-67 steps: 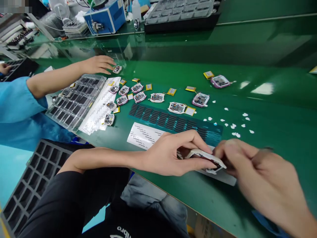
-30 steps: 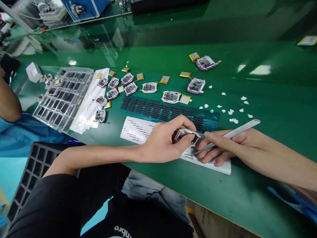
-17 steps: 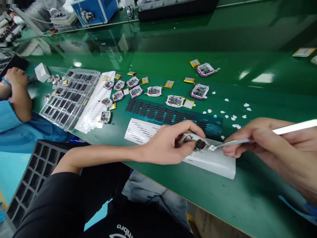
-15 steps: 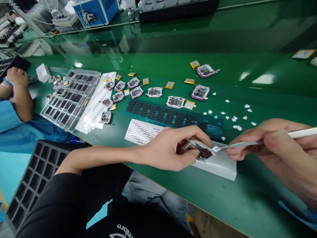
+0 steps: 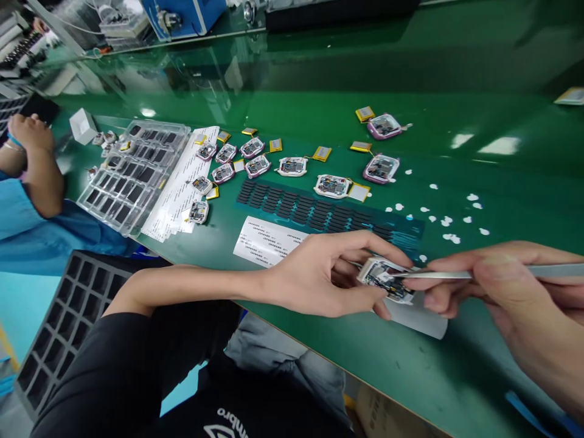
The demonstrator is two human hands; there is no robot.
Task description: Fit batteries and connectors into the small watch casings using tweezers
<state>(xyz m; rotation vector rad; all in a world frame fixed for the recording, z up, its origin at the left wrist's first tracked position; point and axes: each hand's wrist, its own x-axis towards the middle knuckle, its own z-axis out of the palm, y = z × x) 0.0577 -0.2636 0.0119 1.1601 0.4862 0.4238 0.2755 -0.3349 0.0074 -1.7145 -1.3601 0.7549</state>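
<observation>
My left hand grips a small white-framed device by its edges, its circuit board facing up. Metal tweezers are pinched in my right hand, their tips over the board at a small white piece. Beneath the hands lies a white printed sheet. Just behind it is a teal strip bearing rows of black pads. Farther back, several like devices with yellow-edged batteries lie about, among them a white one and a purple-rimmed one.
Small white stickers are scattered at the right. On the left are a clear plastic tray, more printed sheets and a small white box. Another person's hand rests beyond them. A dark compartment tray stands below the table edge.
The device has tilted so its board faces up more. The tweezers' tips have moved from its edge to over the board, with the white piece now on it.
</observation>
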